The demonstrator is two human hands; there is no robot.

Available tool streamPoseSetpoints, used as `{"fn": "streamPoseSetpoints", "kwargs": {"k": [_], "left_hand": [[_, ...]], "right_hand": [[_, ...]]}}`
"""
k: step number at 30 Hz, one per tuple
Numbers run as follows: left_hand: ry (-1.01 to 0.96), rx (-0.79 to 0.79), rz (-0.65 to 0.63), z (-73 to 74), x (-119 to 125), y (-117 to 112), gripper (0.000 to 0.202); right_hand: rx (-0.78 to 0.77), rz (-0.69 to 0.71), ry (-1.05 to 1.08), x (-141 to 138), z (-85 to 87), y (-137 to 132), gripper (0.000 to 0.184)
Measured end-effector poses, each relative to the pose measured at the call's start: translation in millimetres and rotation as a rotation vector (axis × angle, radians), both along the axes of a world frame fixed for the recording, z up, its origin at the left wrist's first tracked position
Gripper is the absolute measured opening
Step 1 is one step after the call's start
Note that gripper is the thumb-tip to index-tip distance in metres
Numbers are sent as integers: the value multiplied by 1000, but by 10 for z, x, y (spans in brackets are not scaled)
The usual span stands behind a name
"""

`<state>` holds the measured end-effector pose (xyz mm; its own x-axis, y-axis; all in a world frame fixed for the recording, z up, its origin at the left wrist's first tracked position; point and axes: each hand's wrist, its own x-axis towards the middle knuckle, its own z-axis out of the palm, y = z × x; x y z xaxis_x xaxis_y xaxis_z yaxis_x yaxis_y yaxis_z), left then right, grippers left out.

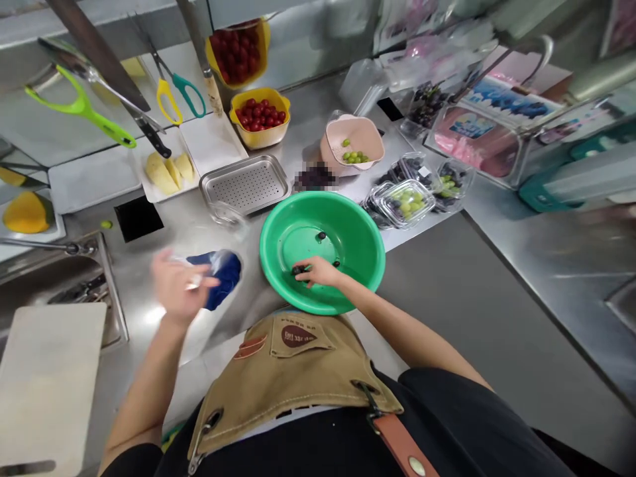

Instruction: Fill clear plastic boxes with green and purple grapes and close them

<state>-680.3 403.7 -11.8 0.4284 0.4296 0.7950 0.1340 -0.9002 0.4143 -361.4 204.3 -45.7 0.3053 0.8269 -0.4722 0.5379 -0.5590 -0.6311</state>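
A green plastic basin [365, 238] sits at the counter's front edge with a few dark grapes [321, 235] in its bottom. My right hand [318, 271] reaches into the basin, fingers pinched on a dark grape near the front wall. My left hand [179, 285] is raised over the counter to the left, blurred by motion, holding a clear plastic container [226, 215] with something small and white at the fingers. Just behind that hand lies a blue cloth or bag [223, 278].
A perforated steel tray [246, 184], pink colander with green grapes [352, 142], yellow bowls of cherry tomatoes [261, 116], clear boxes of grapes [405, 202], cut mango on a white board [169, 172]. Knives, scissors and peeler hang behind. Sink [59, 278] and wooden board [44, 384] at left.
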Motion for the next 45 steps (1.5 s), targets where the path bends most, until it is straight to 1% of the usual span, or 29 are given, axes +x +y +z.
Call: {"fn": "streamPoseSetpoints", "kwargs": {"k": [1, 3, 5, 6, 7, 8, 9, 11, 12, 13, 14, 15, 16, 18, 19, 20, 21, 22, 24, 26, 27, 29, 31, 33, 36, 39, 42, 44, 45], "left_hand": [[30, 23, -54, -95, 60, -166, 23], [181, 9, -204, -244, 247, -489, 18], [357, -112, -339, -320, 453, -735, 20], [410, -184, -388, -334, 541, -821, 23], [444, -250, -429, -338, 614, -886, 25], [460, -305, -461, -337, 673, -934, 26], [464, -344, -487, -337, 720, -969, 27], [453, -380, -506, -353, 793, -1020, 28], [442, -376, -497, -375, 824, -1043, 28], [423, -356, -476, -407, 854, -1068, 27], [386, -316, -442, -445, 884, -1098, 24], [333, -248, -397, -486, 915, -1136, 20], [265, -155, -336, -526, 947, -1182, 15], [120, 64, -171, -582, 1016, -1299, 10], [67, 157, -81, -594, 1055, -1369, 13], [34, 225, 4, -593, 1098, -1444, 16], [18, 264, 79, -581, 1143, -1526, 19], [12, 281, 140, -561, 1192, -1611, 21], [10, 287, 232, -505, 1297, -1793, 22], [12, 276, 318, -444, 1406, -1984, 22], [15, 263, 361, -417, 1459, -2078, 22], [23, 234, 444, -372, 1554, -2260, 22], [29, 210, 518, -342, 1625, -2425, 22], [35, 190, 581, -326, 1665, -2566, 23], [40, 162, 644, -325, 1677, -2721, 26], [33, 164, 643, -338, 1651, -2779, 26], [22, 194, 592, -352, 1600, -2741, 21], [7, 219, 557, -370, 1564, -2690, 19], [3, 225, 539, -384, 1550, -2663, 19]], "right_hand": [[30, -30, 21, 68, 139, -42, 44], [138, -105, 76, 181, 499, -114, 58], [279, -161, 139, 206, 884, -140, 64], [339, -159, 159, 173, 1048, -130, 64], [378, -131, 155, 109, 1176, -102, 61], [385, -80, 122, 24, 1262, -56, 56], [364, -16, 68, -71, 1304, 2, 49], [257, 125, -82, -234, 1282, 132, 36], [197, 191, -159, -278, 1239, 182, 36], [154, 248, -216, -284, 1193, 210, 41], [141, 291, -244, -247, 1152, 213, 48], [166, 314, -246, -165, 1124, 194, 53], [221, 312, -234, -40, 1112, 162, 54], [340, 265, -233, 309, 1111, 110, 47], [356, 249, -269, 505, 1105, 109, 42], [327, 257, -336, 693, 1084, 129, 39], [246, 308, -428, 858, 1041, 167, 37], [136, 396, -524, 989, 974, 215, 39], [-77, 605, -671, 1135, 787, 324, 48], [-191, 745, -737, 1155, 583, 430, 59], [-213, 778, -748, 1140, 499, 479, 61], [-233, 823, -767, 1105, 396, 568, 55], [-248, 883, -782, 1094, 380, 625, 50], [-275, 966, -772, 1105, 414, 613, 45], [-338, 1126, -718, 1098, 442, 428, 35], [-380, 1236, -668, 1019, 365, 159, 30], [-368, 1240, -654, 926, 293, 25, 30], [-348, 1196, -663, 917, 352, 39, 27], [-330, 1159, -677, 933, 428, 63, 24]]}}
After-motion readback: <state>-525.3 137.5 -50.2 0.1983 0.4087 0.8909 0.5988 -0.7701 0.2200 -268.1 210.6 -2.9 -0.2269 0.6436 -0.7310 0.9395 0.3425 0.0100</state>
